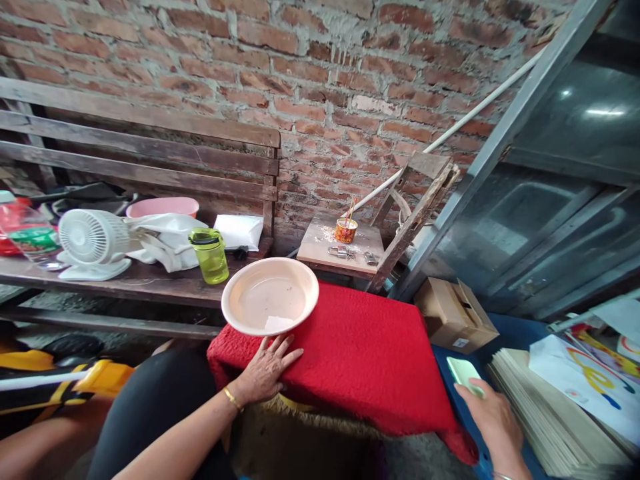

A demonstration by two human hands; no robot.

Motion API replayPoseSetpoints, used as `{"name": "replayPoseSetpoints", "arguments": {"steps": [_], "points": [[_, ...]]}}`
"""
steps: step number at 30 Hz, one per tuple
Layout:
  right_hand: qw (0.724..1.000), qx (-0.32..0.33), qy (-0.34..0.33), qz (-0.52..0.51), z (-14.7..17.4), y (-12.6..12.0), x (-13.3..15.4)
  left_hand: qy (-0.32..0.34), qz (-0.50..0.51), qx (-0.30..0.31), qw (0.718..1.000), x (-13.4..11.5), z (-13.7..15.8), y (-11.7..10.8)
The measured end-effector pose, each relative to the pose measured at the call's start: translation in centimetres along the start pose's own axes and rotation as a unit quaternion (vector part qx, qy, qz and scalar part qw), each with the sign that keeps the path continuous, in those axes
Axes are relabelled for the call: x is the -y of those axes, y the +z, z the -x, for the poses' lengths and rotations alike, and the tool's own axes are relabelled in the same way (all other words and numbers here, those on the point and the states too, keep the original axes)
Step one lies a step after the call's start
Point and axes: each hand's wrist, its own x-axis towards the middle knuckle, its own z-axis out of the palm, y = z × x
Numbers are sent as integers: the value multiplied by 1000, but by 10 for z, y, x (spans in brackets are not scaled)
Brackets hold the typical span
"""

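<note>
My left hand (264, 372) lies with fingers spread on the front edge of a red cloth (370, 347) that covers a low table. Its fingertips are just below a pale round basin (233, 313), apart from or barely touching the rim. Inside the basin, near its front wall, is a small white piece (279, 323), perhaps paper. At the right, my right hand (493, 417) grips a flat, pale green rectangular object (464, 375) by its near end. I cannot make out its exact kind. The hand is over a blue surface (445, 360), beside a stack of flat sheets (545, 407).
A wooden bench (125, 290) on the left bears a white fan (90, 240), a green bottle (210, 257) and a pink basin (163, 207). Padlocks (341, 252) and a small tub (346, 231) sit on a wooden chair (315, 250). A cardboard box (445, 313) stands right.
</note>
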Motion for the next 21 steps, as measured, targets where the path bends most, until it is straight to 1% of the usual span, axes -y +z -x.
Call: {"name": "replayPoseSetpoints", "arguments": {"steps": [5, 7, 9, 11, 12, 14, 15, 16, 17, 18, 20, 21], "points": [[994, -7, -85, -70, 8, 13, 60, -10, -9, 5, 1000, 0, -1, 2], [991, 8, -108, -85, 9, 18, 71, -6, -8, -2, 1000, 1, -1, 4], [990, 31, -103, -88, 7, 19, 65, 1, -8, -11, 1000, 2, -2, 5], [994, 44, -63, -74, 2, 16, 45, 4, -7, -16, 1000, 2, -2, 5], [997, 39, -33, -60, 0, 12, 32, 4, -6, -16, 1000, 1, -3, 5], [999, 4, 15, -37, -4, 5, 9, 4, -3, -13, 1000, 0, -4, 5], [999, -18, 20, -40, -3, 2, 2, 3, -1, -10, 1000, 0, -4, 5], [998, -34, 10, -53, 1, 1, 1, 4, 1, -10, 1000, 0, -5, 6], [996, -44, -15, -76, 8, 1, 4, 5, 4, -12, 1000, 0, -5, 6], [992, -43, -54, -104, 20, 4, 13, 7, 7, -15, 1000, 1, -5, 8], [974, -15, -163, -156, 53, 13, 45, 13, 13, -23, 1000, 2, -5, 10], [959, 10, -224, -174, 72, 19, 64, 15, 14, -24, 1000, 3, -5, 11]]}}
